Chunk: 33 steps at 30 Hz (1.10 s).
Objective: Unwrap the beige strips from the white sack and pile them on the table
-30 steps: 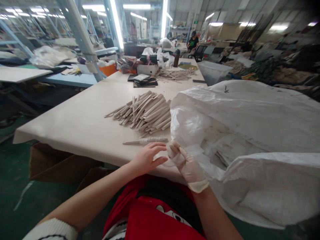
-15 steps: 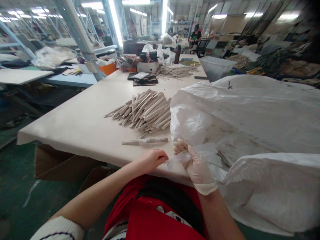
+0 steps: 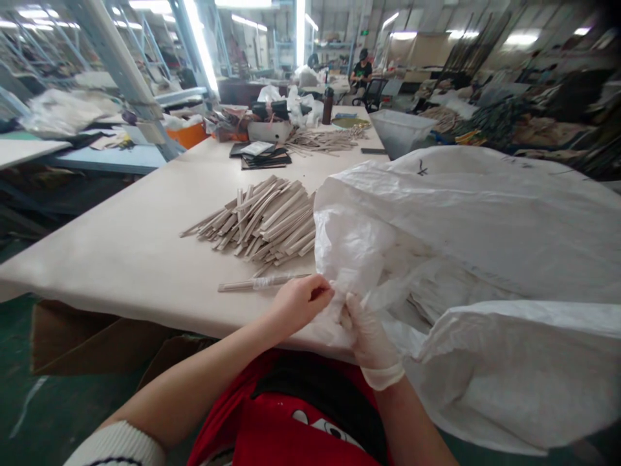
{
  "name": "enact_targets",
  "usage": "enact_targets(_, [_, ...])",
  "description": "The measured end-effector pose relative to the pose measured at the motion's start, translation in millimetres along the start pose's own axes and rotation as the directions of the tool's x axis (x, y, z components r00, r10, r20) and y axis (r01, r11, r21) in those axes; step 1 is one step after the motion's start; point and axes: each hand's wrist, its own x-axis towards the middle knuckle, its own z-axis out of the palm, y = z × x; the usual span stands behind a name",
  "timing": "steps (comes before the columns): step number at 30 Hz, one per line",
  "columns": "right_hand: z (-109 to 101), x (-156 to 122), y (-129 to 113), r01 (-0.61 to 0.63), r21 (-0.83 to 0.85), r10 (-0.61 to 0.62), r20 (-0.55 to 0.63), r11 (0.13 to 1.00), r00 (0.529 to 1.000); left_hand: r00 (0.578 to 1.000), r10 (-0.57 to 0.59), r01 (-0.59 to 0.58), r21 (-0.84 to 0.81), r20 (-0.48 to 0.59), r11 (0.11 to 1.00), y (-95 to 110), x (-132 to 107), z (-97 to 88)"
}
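Note:
My bare left hand [image 3: 301, 301] is closed in a pinch at the table's front edge, its fingertips at a thin, clear plastic sleeve [image 3: 381, 299]. Just to the right, my right hand [image 3: 369, 336], in a pale thin glove, is closed on the same crumpled plastic. The plastic's outline blurs into the white sack behind it. Behind my left hand lies a small bundle of strips [image 3: 237, 285] with clear film around its middle; my hand covers part of its right end. Beyond is a heap of loose beige strips [image 3: 272, 220].
A large white woven sack [image 3: 485, 213] lies open on the right, pale pieces inside. Farther back on the table [image 3: 121, 239] are black flat pieces [image 3: 262, 157], a box [image 3: 269, 131] and a dark bottle [image 3: 328, 105]. A person [image 3: 361, 70] sits in the distance.
My left hand has risen and moved forward, now overlapping the bundle's right end. My right hand has turned, its fingers closer to the left hand's. The view has shifted slightly right.

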Motion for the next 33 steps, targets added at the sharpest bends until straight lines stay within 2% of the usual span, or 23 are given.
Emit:
enact_targets(3, [10, -10, 3, -0.072, -0.202, 0.103, 0.146, 0.977, 0.984, 0.998, -0.016, 0.012, -0.063, -0.065, 0.998, 6, 12, -0.7])
enact_targets(6, [18, -17, 8, -0.120, -0.253, 0.193, 0.288, 0.960, 0.938, 0.997, -0.014, 0.008, -0.081, -0.079, 0.997, 9, 22, 0.9])
enact_targets(8, [17, -17, 10, -0.086, -0.249, 0.153, 0.265, 0.965, 0.952, 0.997, -0.011, 0.005, -0.080, -0.072, 0.997, 9, 26, 1.4])
enact_targets(11, [11, -10, 9, -0.008, -0.218, 0.030, 0.099, 0.976, 0.995, 0.998, -0.003, -0.001, -0.068, -0.058, 0.998, 9, 26, 1.0])
enact_targets(14, [9, -3, 0, 0.048, -0.229, -0.050, -0.005, 0.972, 0.999, 1.000, 0.007, -0.008, -0.096, -0.008, 0.995, 9, 24, 0.7])
enact_targets(17, [13, -1, -9, 0.039, -0.263, -0.034, 0.023, 0.964, 0.999, 1.000, 0.012, -0.009, -0.182, 0.016, 0.983, 6, 23, 0.5])
enact_targets(19, [16, -4, -12, -0.017, -0.284, 0.054, 0.121, 0.959, 0.991, 1.000, -0.002, -0.003, -0.254, -0.020, 0.967, 2, 25, -1.2])
enact_targets(21, [16, -10, -11, -0.094, -0.334, 0.185, 0.253, 0.938, 0.950, 0.996, -0.019, -0.007, -0.307, -0.082, 0.952, -3, 28, -4.5])
enact_targets(23, [13, -14, -8, -0.141, -0.382, 0.273, 0.317, 0.913, 0.908, 0.991, -0.023, -0.021, -0.329, -0.130, 0.944, -6, 30, -8.7])
enact_targets(24, [11, -14, -6, -0.145, -0.375, 0.268, 0.300, 0.915, 0.916, 0.990, -0.019, -0.027, -0.326, -0.138, 0.945, -7, 30, -10.7])
enact_targets(25, [8, -12, -4, -0.129, -0.335, 0.218, 0.243, 0.934, 0.945, 0.991, -0.012, -0.031, -0.315, -0.134, 0.949, -7, 30, -12.3])
enact_targets(27, [2, -7, -3, -0.043, -0.190, 0.060, 0.086, 0.981, 0.994, 0.994, 0.002, -0.031, -0.268, -0.107, 0.963, -3, 29, -13.6])
enact_targets(29, [1, 1, -5, 0.041, -0.081, -0.042, -0.005, 0.996, 0.999, 0.997, 0.023, -0.038, -0.203, -0.073, 0.979, 2, 26, -12.8])
enact_targets(31, [5, 6, -8, 0.047, -0.093, -0.046, 0.010, 0.995, 0.999, 0.998, 0.048, -0.053, -0.156, -0.040, 0.986, 8, 23, -11.0])
enact_targets(33, [11, 7, -11, 0.009, -0.151, 0.000, 0.060, 0.989, 0.998, 0.998, 0.051, -0.054, -0.167, -0.024, 0.985, 10, 21, -9.6])
